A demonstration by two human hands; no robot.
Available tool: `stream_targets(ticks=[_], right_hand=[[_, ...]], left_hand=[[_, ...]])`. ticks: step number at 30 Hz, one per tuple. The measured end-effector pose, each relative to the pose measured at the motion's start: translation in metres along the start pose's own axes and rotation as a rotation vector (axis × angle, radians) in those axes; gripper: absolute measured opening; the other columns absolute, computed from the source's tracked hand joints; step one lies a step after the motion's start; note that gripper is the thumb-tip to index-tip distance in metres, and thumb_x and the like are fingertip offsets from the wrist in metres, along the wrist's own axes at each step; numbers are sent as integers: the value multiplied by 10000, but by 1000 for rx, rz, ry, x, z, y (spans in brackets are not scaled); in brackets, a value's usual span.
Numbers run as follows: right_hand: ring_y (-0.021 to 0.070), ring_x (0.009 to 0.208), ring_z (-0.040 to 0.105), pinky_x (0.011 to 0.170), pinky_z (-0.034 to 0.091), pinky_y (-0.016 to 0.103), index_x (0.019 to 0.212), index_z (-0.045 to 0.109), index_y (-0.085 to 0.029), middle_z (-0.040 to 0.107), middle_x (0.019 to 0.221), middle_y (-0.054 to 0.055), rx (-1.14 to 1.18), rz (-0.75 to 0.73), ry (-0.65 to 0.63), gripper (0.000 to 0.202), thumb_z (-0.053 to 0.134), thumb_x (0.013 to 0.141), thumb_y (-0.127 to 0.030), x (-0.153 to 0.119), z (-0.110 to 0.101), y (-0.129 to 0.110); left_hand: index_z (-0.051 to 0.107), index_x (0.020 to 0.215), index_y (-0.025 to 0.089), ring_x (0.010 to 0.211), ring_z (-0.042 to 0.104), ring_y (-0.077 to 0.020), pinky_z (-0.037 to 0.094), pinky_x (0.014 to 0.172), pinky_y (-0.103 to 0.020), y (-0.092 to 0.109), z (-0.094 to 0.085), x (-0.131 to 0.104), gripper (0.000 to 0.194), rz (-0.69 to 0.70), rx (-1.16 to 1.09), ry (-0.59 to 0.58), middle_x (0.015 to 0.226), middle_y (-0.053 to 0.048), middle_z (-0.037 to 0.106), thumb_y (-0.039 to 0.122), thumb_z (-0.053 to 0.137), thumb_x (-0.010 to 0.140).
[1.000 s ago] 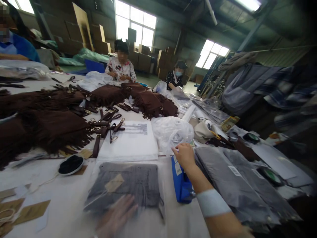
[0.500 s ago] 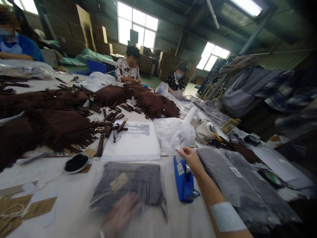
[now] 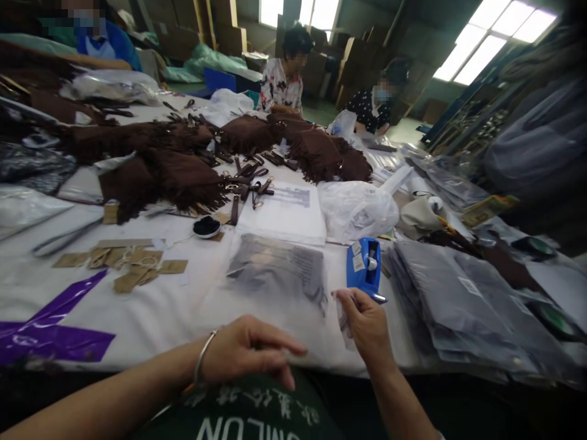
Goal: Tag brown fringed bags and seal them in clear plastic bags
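A grey folded fabric piece in a clear plastic bag [image 3: 275, 269] lies flat on the white table in front of me. My right hand [image 3: 367, 321], just right of it, has thumb and fingers closed on a crumpled bit of clear plastic [image 3: 343, 321]; whether this belongs to the bag I cannot tell. Over the table's near edge hovers my left hand [image 3: 252, 348], fingers apart and holding nothing, a bracelet at its wrist. Directly beyond my right hand stands a blue tape dispenser [image 3: 364, 266].
Bagged grey pieces [image 3: 440, 287] are stacked at right. White printed bags [image 3: 284, 211] lie behind, beside a crumpled plastic bag [image 3: 358, 208]. Brown tags [image 3: 131, 263] and purple tape [image 3: 59, 330] are at left. Brown fringed pieces [image 3: 178, 177] spread farther back. Several people [image 3: 284, 85] sit beyond.
My right hand has come from behind the tape dispenser toward me. My left hand has lifted off the bagged piece, whose brown tag no longer shows. The view has tipped downward and shifted left.
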State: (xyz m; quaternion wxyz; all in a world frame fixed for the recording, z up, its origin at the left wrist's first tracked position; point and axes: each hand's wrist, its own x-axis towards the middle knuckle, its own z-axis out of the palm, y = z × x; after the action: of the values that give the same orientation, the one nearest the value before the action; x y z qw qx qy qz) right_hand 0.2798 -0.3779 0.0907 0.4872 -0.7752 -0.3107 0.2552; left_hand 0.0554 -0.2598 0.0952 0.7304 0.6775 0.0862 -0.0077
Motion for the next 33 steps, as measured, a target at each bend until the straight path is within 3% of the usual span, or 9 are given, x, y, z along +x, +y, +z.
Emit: stream_targets(ticks=[3, 9, 13, 17, 20, 24, 28, 30, 33], right_hand=[[83, 503, 410, 461, 347, 198, 735, 646, -168, 468, 553, -41, 9, -54, -74, 356, 590, 793, -514, -18, 20, -10], [133, 630, 534, 576, 441, 237, 877, 670, -180, 624, 715, 8, 97, -53, -153, 327, 626, 771, -486, -22, 23, -9], [159, 746, 579, 697, 474, 272, 916, 641, -178, 649, 809, 27, 328, 19, -113, 322, 669, 746, -450, -24, 29, 12], [125, 639, 533, 624, 451, 244, 898, 618, -175, 591, 697, -2, 428, 64, 88, 316, 579, 816, -477, -26, 47, 25], [115, 622, 503, 560, 413, 215, 938, 623, -180, 573, 702, -9, 313, 68, 183, 347, 564, 820, -501, -26, 50, 20], [107, 561, 481, 517, 385, 209, 864, 640, -177, 540, 614, -28, 195, 33, -128, 323, 552, 831, -486, -41, 53, 9], [125, 647, 554, 604, 429, 225, 810, 642, -186, 622, 693, -12, 64, -99, -614, 262, 515, 870, -408, -57, 82, 12], [149, 757, 607, 705, 463, 254, 888, 653, -202, 673, 805, 7, -6, -212, -611, 241, 477, 895, -367, -50, 102, 18], [188, 992, 599, 903, 453, 348, 1063, 622, -222, 654, 1080, 47, -176, -381, -358, 253, 465, 912, -351, -17, 126, 25]], left_hand=[[517, 1283, 186, 619, 540, -100, 453, 630, -208, 17, -6, 25, 532, 17, 159, 272, 690, 20, 624, 365, 649, 801], [622, 776, 107, 478, 340, -57, 255, 436, -176, -17, 5, 56, 338, -39, 135, 154, 524, 67, 419, 441, 673, 756], [595, 734, 119, 505, 402, -69, 296, 467, -177, -30, 16, 52, 317, -35, 220, 356, 547, 51, 477, 427, 638, 796], [636, 788, 140, 537, 472, -89, 370, 517, -193, -29, 15, 38, 259, 17, 500, 370, 595, 26, 550, 390, 601, 844], [644, 1003, 165, 782, 583, -162, 471, 755, -268, -24, 2, 17, 306, 241, 823, 298, 827, -45, 649, 427, 588, 855], [434, 1343, 185, 1284, 389, -279, 366, 1045, -448, -32, -25, -14, 526, 318, 1196, 233, 1304, -129, 523, 375, 573, 872], [526, 1229, 147, 1223, 482, -207, 442, 1011, -395, -48, -41, -23, 340, 374, 1222, 421, 1182, -111, 616, 95, 415, 912], [531, 1209, 130, 1199, 507, -199, 414, 1047, -421, -48, -42, -19, 335, 437, 1186, 517, 1165, -112, 626, 69, 417, 900], [515, 1218, 137, 1236, 479, -209, 291, 1120, -509, -39, -36, -8, 358, 506, 1190, 570, 1217, -107, 604, 44, 424, 885]])
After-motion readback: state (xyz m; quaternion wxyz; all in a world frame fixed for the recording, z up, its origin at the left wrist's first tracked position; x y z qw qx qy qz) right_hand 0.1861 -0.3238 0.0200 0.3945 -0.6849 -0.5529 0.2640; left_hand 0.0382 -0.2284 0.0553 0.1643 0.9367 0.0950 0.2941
